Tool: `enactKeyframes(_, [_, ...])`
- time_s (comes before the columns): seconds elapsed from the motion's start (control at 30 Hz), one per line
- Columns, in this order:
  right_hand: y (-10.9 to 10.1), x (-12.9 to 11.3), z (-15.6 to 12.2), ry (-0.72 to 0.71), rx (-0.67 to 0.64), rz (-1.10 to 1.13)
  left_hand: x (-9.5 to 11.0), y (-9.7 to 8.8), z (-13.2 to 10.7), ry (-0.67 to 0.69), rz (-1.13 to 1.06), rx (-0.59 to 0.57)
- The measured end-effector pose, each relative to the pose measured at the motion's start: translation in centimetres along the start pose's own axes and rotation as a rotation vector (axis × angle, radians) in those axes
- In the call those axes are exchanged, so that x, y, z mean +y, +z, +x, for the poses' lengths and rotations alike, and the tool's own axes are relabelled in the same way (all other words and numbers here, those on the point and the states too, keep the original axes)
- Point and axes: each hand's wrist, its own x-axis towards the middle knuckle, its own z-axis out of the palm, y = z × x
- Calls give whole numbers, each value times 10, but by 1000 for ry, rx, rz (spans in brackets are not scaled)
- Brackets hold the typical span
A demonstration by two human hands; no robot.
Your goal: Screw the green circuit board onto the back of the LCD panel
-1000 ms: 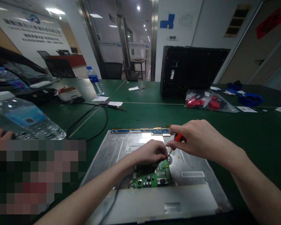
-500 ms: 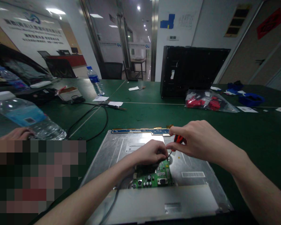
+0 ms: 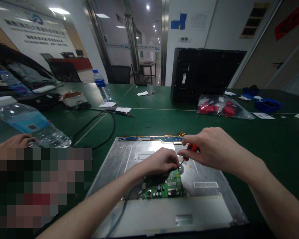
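A flat metal display panel (image 3: 206,205) lies in front of me, with a green circuit board (image 3: 151,192) on its middle and a blue circuit strip (image 3: 139,139) along its far edge. My right hand (image 3: 211,144) grips a red and black screwdriver (image 3: 193,147), its shaft slanting down to the board's upper right corner. Beside that tip, my left hand (image 3: 163,161) rests over the board with its fingers curled and pinched together. Whatever those fingers may hold is hidden. A grey cable (image 3: 122,214) runs from the board toward the near edge.
Another person's hand (image 3: 13,142) is at the left by a large water bottle (image 3: 27,122). A black cable (image 3: 113,129) loops nearby. Farther back stand a small bottle (image 3: 101,84), a black monitor housing (image 3: 206,73), a plastic bag with red items (image 3: 221,108) and a blue tray (image 3: 267,105).
My right hand has shifted slightly to the right and turned a little, so more of the red screwdriver handle shows. My left hand stays in nearly the same place.
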Motion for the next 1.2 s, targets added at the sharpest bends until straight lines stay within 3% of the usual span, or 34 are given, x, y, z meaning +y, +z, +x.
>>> enactKeyframes(0.27, [0, 0, -4, -35, 11, 109, 0, 1, 0, -8, 17, 0])
enactKeyframes(0.5, [0, -4, 1, 36, 11, -42, 0, 0, 0, -22, -7, -17])
enactKeyframes(0.7, [-1, -1, -2, -63, 31, 151, -1, 0, 0, -13, -20, -2])
enactKeyframes(0.87, [0, -2, 1, 9, 14, 11, 0, 0, 0, -23, -7, -7])
enactKeyframes(1.07, [-2, -2, -2, -47, 21, 160, 0, 0, 0, -4, -15, -17])
enactKeyframes(1.2, [-1, -2, 0, 0, 31, 70, -2, 0, 0, -27, -1, -5])
